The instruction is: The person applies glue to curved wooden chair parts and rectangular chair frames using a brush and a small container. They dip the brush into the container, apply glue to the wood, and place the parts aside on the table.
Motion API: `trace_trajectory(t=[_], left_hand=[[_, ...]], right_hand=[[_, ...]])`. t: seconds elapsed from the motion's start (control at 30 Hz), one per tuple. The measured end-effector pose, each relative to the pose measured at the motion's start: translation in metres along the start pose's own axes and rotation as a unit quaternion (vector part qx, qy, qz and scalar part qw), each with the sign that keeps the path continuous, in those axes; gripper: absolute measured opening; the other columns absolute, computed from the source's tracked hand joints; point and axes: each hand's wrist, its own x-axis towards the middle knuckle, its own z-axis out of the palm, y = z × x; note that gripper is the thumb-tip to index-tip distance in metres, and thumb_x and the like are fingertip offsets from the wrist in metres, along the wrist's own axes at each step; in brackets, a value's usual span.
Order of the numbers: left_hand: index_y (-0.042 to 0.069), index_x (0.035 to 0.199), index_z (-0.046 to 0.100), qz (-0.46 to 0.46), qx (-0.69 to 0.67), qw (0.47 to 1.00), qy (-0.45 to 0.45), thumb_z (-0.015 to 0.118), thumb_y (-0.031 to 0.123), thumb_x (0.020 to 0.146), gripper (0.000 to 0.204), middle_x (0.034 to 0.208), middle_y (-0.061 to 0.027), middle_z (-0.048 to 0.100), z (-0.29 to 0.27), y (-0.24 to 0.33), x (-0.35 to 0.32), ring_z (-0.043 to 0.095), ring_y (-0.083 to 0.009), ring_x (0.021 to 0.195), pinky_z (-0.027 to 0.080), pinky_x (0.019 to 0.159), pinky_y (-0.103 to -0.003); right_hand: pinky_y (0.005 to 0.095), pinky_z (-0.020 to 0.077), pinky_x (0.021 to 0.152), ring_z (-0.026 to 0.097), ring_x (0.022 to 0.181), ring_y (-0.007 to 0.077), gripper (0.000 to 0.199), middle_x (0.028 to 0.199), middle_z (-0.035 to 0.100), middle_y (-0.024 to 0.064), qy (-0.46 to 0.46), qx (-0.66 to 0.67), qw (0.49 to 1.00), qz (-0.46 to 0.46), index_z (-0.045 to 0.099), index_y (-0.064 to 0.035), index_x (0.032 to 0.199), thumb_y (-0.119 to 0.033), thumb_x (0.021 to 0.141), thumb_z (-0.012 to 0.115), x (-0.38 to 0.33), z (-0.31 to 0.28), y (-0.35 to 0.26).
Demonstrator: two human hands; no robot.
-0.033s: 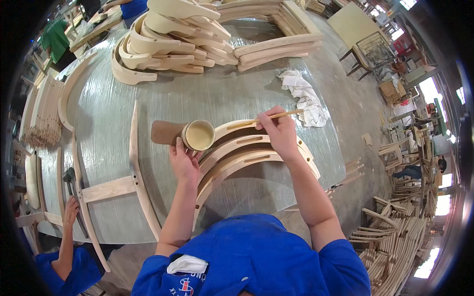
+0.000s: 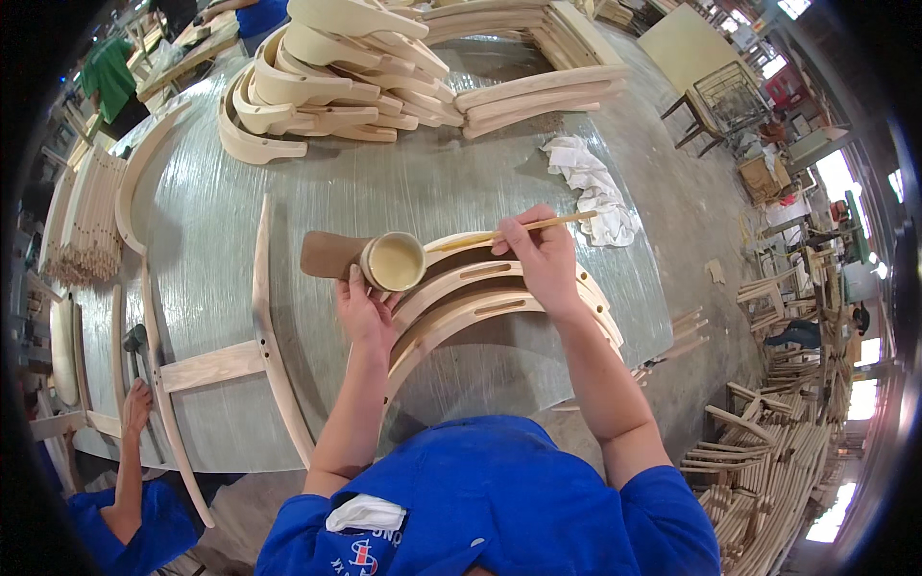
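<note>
My left hand (image 2: pixel 367 315) is closed around a cup (image 2: pixel 394 261) of pale yellow, glue-like liquid. A flat brown piece (image 2: pixel 329 254) juts out to the left of the cup; how it joins the cup is hidden. Between the fingers of my right hand (image 2: pixel 538 252) a thin wooden stick (image 2: pixel 562 221) is pinched. Its lower left end reaches the slot in the farthest of several curved wooden parts (image 2: pixel 437 300), which stand side by side before me. Slots show along their upper edges, and small holes near the right ends. The cup overlaps the left part of the farthest curve.
Curved wooden parts (image 2: pixel 317 91) lie piled at the back, beside stacked rails (image 2: pixel 543 96). White cloth (image 2: pixel 595 192) rests near the table's right edge. An H-shaped wooden frame (image 2: pixel 211 368) lies to the left. A co-worker's hand (image 2: pixel 137 408) is beside a dark mallet (image 2: pixel 134 341).
The cup and my left hand have shifted slightly right. The stick's lower end sits a little farther left along the slot.
</note>
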Motion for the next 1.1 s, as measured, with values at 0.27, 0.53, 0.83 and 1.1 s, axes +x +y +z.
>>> trace_trajectory(t=[0.27, 0.53, 0.83, 1.1], left_hand=[[0.015, 0.119, 0.042, -0.025, 0.010, 0.999, -0.038, 0.043, 0.024, 0.096, 0.025, 0.112, -0.0064, 0.056, 0.012, -0.015, -0.021, 0.060, -0.0230, 0.099, 0.056, 0.074, -0.050], [0.014, 0.121, 0.040, -0.061, -0.008, 0.997, -0.048, 0.038, 0.022, 0.097, 0.026, 0.116, -0.0094, 0.053, 0.018, -0.020, -0.019, 0.059, -0.0275, 0.102, 0.056, 0.075, -0.054], [0.014, 0.123, 0.037, -0.085, -0.003, 0.995, -0.052, 0.040, 0.024, 0.096, 0.029, 0.118, -0.0135, 0.050, 0.035, -0.038, -0.007, 0.059, -0.0315, 0.100, 0.057, 0.072, -0.049], [0.008, 0.121, 0.035, -0.021, -0.044, 0.999, 0.011, 0.037, 0.023, 0.097, 0.028, 0.116, -0.0151, 0.049, 0.009, -0.012, 0.013, 0.057, -0.0329, 0.101, 0.057, 0.075, -0.053]], right_hand=[[0.0257, 0.0533, 0.066, 0.060, 0.061, 0.0131, 0.015, 0.072, 0.061, 0.0075, 0.000, 0.199, 0.966, 0.162, 0.050, -0.0047, 0.080, -0.015, 0.090, 0.057, -0.014, 0.003, 0.026], [0.0345, 0.0558, 0.073, 0.062, 0.072, 0.0171, 0.004, 0.080, 0.060, 0.0056, 0.031, 0.424, 0.867, 0.259, 0.053, -0.0068, 0.085, -0.008, 0.089, 0.054, -0.027, -0.009, 0.059], [0.0311, 0.0541, 0.056, 0.056, 0.056, 0.0124, 0.020, 0.069, 0.057, 0.0053, 0.163, 0.368, 0.875, 0.269, 0.049, -0.0088, 0.081, -0.020, 0.086, 0.064, -0.013, -0.014, 0.076], [0.0222, 0.0487, 0.056, 0.058, 0.059, 0.0104, 0.020, 0.068, 0.060, 0.0063, 0.103, 0.045, 0.993, 0.039, 0.048, -0.0044, 0.078, -0.015, 0.085, 0.063, 0.008, -0.020, 0.077]])
